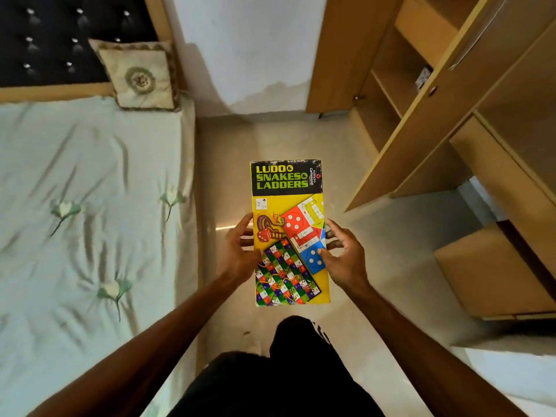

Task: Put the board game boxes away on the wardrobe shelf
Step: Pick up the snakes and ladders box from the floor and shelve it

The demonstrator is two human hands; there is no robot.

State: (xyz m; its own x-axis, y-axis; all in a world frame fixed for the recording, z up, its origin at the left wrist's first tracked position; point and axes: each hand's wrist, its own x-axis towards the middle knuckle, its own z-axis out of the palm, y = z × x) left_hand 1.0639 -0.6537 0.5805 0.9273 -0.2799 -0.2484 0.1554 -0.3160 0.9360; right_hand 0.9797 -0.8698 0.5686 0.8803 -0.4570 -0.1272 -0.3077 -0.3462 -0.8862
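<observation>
Pale tiled floor (228, 164) runs up the middle of the frame, and above it, at centre, we hold the board game box (288, 206) flat, lid up, its title end pointing away from us. Our left hand (237, 251) wraps the box's left long edge. Our right hand (346, 260) grasps the right edge, thumb pressed on the lid by the blue square. Both hands sit at mid-length, so the box looks balanced.

At the upper right of the frame the wardrobe (340, 70) stands open, its shelf (386, 85) boards showing bare wood. Its open door (469, 94) juts towards us on the right. A small item sits on one shelf behind the door edge; we cannot tell what it is.

We judge the step is carrying the box to the shelf. We should keep it level and both thumbs on the lid so it cannot slip off. We should swing it right, clear of the door edge, and feed it in narrow end first.

On the left lies the bed (90, 206), with a cushion (138, 76) at its head.
</observation>
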